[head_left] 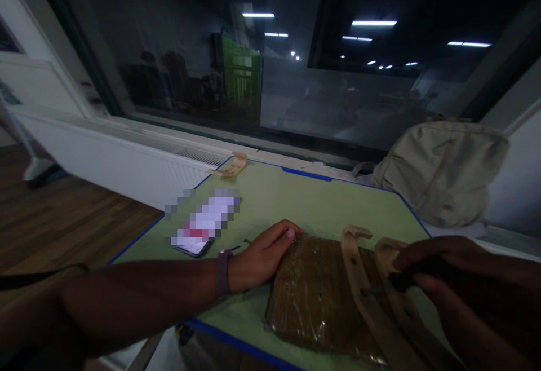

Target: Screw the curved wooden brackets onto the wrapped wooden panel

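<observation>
A brown wood-like slab (313, 292) wrapped in clear, shiny plastic lies near the front of the table. My left hand (266, 250) grips its far left corner, the thumb at the edge and the other fingers partly hidden. Two pale curved wooden pieces with holes, a nearer one (351, 255) and another one (382, 250), lie across the slab's right side. My right hand (439, 275) is closed around the dark handle of a screwdriver (403, 278). Its thin shaft points left, with the tip at a hole in the nearer wooden piece.
The green table (270, 196) has a blue edge. A lit phone (207, 221) lies to the left, and another curved wooden piece (233, 166) sits at the far left corner. Behind are a radiator (127, 157), a window (287, 89) and a beige backpack (443, 168).
</observation>
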`<state>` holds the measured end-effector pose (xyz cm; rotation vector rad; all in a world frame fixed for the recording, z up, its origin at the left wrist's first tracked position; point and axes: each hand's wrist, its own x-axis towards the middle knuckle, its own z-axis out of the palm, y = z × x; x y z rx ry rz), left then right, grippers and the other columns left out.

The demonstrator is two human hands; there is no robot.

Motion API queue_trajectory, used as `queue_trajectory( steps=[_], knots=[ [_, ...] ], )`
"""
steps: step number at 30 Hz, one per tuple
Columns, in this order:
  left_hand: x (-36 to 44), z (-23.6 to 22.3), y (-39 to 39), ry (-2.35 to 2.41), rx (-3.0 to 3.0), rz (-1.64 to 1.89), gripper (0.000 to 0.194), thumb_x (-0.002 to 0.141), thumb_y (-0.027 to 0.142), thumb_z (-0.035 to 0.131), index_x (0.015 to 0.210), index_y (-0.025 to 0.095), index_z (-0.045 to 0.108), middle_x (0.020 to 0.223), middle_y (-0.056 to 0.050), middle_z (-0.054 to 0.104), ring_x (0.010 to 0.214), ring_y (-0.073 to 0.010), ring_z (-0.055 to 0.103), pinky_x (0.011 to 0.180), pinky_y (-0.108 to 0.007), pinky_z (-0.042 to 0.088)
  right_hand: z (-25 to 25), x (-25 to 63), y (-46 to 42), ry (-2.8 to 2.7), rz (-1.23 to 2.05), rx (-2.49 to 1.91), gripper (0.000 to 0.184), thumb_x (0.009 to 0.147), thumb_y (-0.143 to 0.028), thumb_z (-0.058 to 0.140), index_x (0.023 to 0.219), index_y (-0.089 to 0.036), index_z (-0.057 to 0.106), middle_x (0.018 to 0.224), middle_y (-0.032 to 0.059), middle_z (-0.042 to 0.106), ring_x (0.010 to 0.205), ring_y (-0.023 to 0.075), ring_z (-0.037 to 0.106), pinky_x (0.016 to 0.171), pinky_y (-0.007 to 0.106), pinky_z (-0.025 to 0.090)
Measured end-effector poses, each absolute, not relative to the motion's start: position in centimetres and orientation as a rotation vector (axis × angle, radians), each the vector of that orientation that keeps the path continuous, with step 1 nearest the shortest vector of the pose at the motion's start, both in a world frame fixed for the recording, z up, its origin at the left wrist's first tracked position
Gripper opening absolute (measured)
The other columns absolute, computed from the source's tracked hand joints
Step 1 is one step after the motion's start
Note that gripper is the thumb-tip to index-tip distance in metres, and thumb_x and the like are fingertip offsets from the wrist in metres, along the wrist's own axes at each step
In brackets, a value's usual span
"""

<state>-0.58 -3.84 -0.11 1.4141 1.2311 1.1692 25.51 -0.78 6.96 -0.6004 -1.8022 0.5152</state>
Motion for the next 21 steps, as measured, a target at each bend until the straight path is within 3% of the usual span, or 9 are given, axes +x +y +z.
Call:
queue_trajectory(
  steps=[3,8,16,18,21],
  knots=[
    [-0.6,-0.2,-3.8,1.230,1.408,1.164,0.040,0.100,0.055,0.040,0.101,0.021,0.060,0.090,-0.003,0.059,0.091,-0.0206,0.054,0.087,-0.037,0.048,7.0,26.7,-0.2,-2.023,0.372,-0.597,0.022,0.074,-0.019,0.077,0.092,-0.032,0.076,0.082,0.0079,0.074,0.070,0.0250,0.073,0.049,0.029,0.060],
    [-0.6,0.0,-3.8,1.223,1.448,1.176,0.041,0.099,0.057,0.040,0.100,0.021,0.059,0.092,-0.004,0.058,0.092,-0.0211,0.054,0.090,-0.038,0.045,5.9,27.4,-0.1,-2.039,0.410,-0.618,0.031,0.090,-0.033,0.058,0.118,-0.033,0.072,0.104,0.0115,0.077,0.096,0.0306,0.075,0.078,0.042,0.065],
    [-0.5,0.1,-3.9,1.191,1.425,1.183,0.040,0.099,0.057,0.040,0.099,0.021,0.059,0.086,-0.002,0.056,0.084,-0.0194,0.051,0.083,-0.035,0.045,6.6,26.4,0.3,-1.893,0.332,-0.647,0.011,0.078,-0.022,0.074,0.087,-0.029,0.075,0.081,0.0074,0.070,0.069,0.0218,0.071,0.053,0.025,0.061],
    [-0.5,0.0,-3.9,1.187,1.418,1.185,0.041,0.099,0.058,0.040,0.098,0.021,0.058,0.087,-0.002,0.056,0.084,-0.0190,0.051,0.082,-0.034,0.045,6.9,26.7,0.3,-2.006,0.290,-0.585,0.019,0.077,-0.021,0.074,0.094,-0.029,0.075,0.084,0.0071,0.072,0.070,0.0222,0.072,0.052,0.024,0.061],
    [-0.5,0.1,-3.9,1.188,1.430,1.168,0.043,0.098,0.059,0.040,0.097,0.020,0.057,0.090,-0.002,0.056,0.087,-0.0193,0.051,0.085,-0.035,0.044,7.2,26.8,-0.2,-2.088,0.271,-0.536,0.030,0.084,-0.025,0.064,0.112,-0.029,0.072,0.095,0.0071,0.077,0.083,0.0274,0.075,0.065,0.033,0.067]
  ],
)
